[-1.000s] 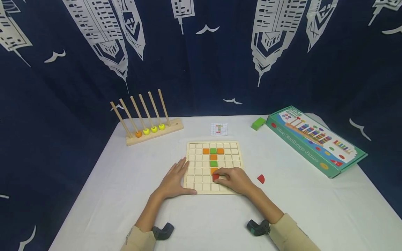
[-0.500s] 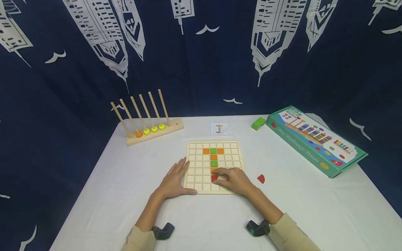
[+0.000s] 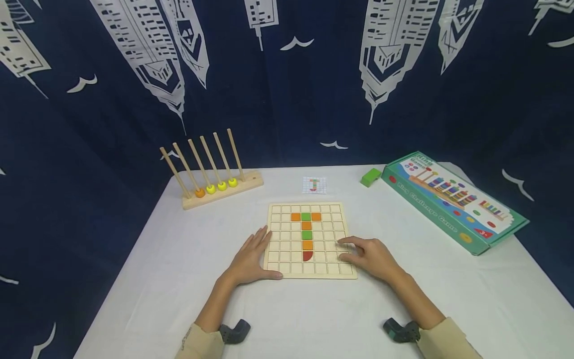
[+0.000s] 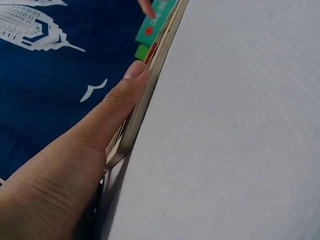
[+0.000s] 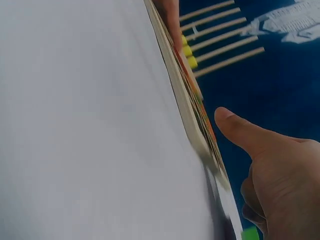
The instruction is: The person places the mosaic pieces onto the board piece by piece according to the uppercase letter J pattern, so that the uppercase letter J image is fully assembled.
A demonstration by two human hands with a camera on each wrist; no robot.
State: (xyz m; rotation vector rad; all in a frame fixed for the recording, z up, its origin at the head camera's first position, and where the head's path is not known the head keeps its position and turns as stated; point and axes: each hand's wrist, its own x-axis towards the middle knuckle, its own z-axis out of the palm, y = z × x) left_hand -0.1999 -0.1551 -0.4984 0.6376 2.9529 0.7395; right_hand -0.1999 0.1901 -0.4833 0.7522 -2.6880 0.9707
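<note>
A wooden grid board (image 3: 287, 268) lies in the middle of the table. Orange and green square tiles (image 3: 307, 234) form a T on it, with a red quarter-round tile (image 3: 307, 256) at the foot of the stem. My left hand (image 3: 248, 259) rests at the board's left side, fingers spread; its thumb (image 4: 117, 97) lies along the front edge. Over the board's right edge is my right hand (image 3: 374, 257), thumb and forefinger apart with nothing between them. In the right wrist view, the right thumb (image 5: 240, 130) is raised above the board. The spot where a loose red piece lay is covered by this hand.
Behind the board lies a small pattern card (image 3: 315, 185). A peg stand (image 3: 224, 189) with several beads is at the back left. A green block (image 3: 370, 177) and a green game box (image 3: 453, 204) sit at the back right, before a dark curtain (image 3: 287, 99).
My right hand has let go of the red quarter-round tile, leaving it in a grid square, and has moved right to the board's edge. The left hand stays in place.
</note>
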